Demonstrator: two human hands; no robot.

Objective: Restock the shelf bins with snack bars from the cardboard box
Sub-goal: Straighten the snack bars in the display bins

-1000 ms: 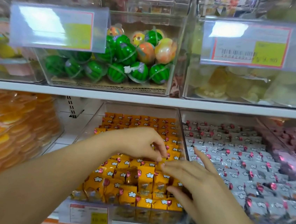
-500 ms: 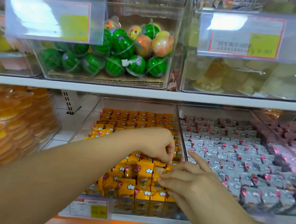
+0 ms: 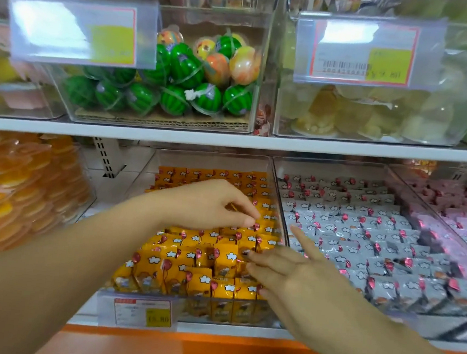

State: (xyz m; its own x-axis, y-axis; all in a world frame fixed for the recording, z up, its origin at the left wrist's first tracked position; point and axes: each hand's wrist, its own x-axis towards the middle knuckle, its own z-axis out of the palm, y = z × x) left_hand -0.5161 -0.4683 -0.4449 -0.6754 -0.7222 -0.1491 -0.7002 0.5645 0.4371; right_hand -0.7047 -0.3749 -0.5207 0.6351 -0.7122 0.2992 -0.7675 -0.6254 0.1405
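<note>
Yellow-wrapped snack bars [image 3: 203, 263], small foil packets printed with white clouds and red balloons, fill clear plastic bin [image 3: 214, 160] on lower shelf, packed in rows. Left hand [image 3: 212, 203] over middle of bin, fingers curled. Its grip is closed, thumb and forefinger pinching a sliver of yellow wrapper. Right hand [image 3: 302, 276] comes in from the right, low over front rows. Its grip is apart, fingers straight and spread, fingertips [image 3: 251, 255] touching bar tops near bin's right wall. Just beside, right: second clear bin of silver-wrapped snack bars [image 3: 363, 248]. Further right, pink-wrapped packets [image 3: 466, 224]. Left of yellow bin, a gap, then stacked orange jelly packs [image 3: 10, 182]. Price label [image 3: 143, 313] on bin front. White shelf board [image 3: 230, 140] above carries a bin of green watermelon-striped balls [image 3: 177, 96].
</note>
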